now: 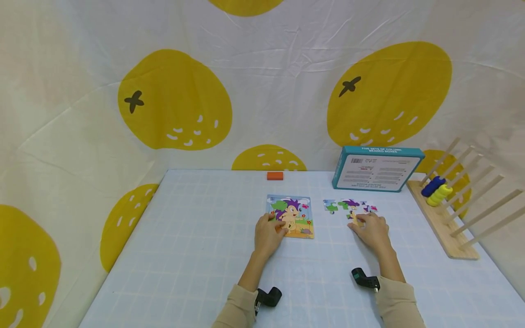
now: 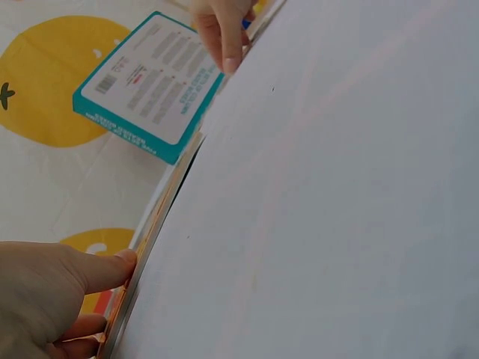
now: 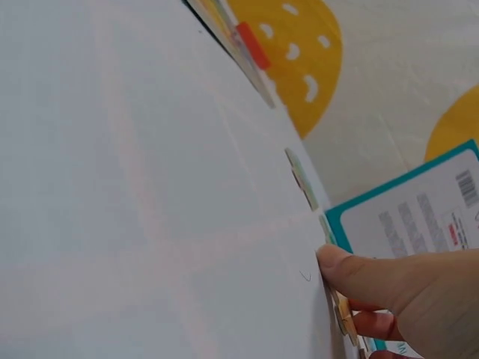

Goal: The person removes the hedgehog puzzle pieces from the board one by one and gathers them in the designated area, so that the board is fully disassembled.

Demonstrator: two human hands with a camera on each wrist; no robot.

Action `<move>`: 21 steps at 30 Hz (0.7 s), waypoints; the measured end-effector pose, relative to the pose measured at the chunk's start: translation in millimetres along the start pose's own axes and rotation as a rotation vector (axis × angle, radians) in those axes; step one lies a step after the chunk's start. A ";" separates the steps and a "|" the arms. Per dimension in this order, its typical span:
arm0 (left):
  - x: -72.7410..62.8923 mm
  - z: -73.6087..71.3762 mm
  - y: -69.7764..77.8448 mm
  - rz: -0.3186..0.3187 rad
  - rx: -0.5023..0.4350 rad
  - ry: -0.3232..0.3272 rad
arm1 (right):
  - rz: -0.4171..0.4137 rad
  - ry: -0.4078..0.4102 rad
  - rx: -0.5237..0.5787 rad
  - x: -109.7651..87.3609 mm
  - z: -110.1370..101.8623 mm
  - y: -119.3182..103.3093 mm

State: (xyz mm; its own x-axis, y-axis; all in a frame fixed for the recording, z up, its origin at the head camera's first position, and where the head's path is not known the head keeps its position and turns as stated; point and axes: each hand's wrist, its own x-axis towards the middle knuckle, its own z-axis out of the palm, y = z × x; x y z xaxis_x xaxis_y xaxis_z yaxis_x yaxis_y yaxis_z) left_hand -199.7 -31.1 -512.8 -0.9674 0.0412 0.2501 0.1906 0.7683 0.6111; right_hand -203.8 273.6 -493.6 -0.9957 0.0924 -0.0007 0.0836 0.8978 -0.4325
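Observation:
A square puzzle board (image 1: 304,224) with a purple-haired hedgehog picture lies flat on the table. My left hand (image 1: 268,233) holds it by its near left corner, with thumb and fingers at the edge. In the left wrist view the thumb (image 2: 112,271) rests against that edge. To the right of the board, my right hand (image 1: 372,231) pinches a yellowish puzzle piece (image 3: 345,315) between thumb and fingers, low over the table. Several loose puzzle pieces (image 1: 330,206) with green, purple and blue parts lie just beyond this hand. The fingers partly hide the pinched piece.
Behind the pieces stands a teal-edged box (image 1: 377,169). At the right is a wooden peg rack (image 1: 445,230) with upright rods and blue and yellow beads (image 1: 439,195). An orange-red block (image 1: 275,176) lies at the back edge of the checked tablecloth (image 1: 197,241).

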 end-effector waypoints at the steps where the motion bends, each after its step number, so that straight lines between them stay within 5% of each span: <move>1: -0.1 0.2 0.1 -0.001 0.000 0.001 | 0.002 0.000 0.001 0.4 0.3 0.5; 12: 1.2 0.0 0.7 -0.011 0.000 -0.006 | -0.001 0.020 0.006 0.0 0.8 0.1; 21: -0.6 -1.1 0.2 0.011 0.015 -0.003 | -0.159 0.279 0.249 4.0 15.3 -9.8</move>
State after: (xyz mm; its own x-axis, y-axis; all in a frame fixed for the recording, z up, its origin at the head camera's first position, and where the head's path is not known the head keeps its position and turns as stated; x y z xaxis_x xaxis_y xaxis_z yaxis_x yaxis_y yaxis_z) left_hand -199.0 -31.7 -512.0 -0.9658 0.0518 0.2541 0.1987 0.7775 0.5967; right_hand -209.1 258.6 -503.1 -0.9438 0.1046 0.3135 -0.1167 0.7820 -0.6123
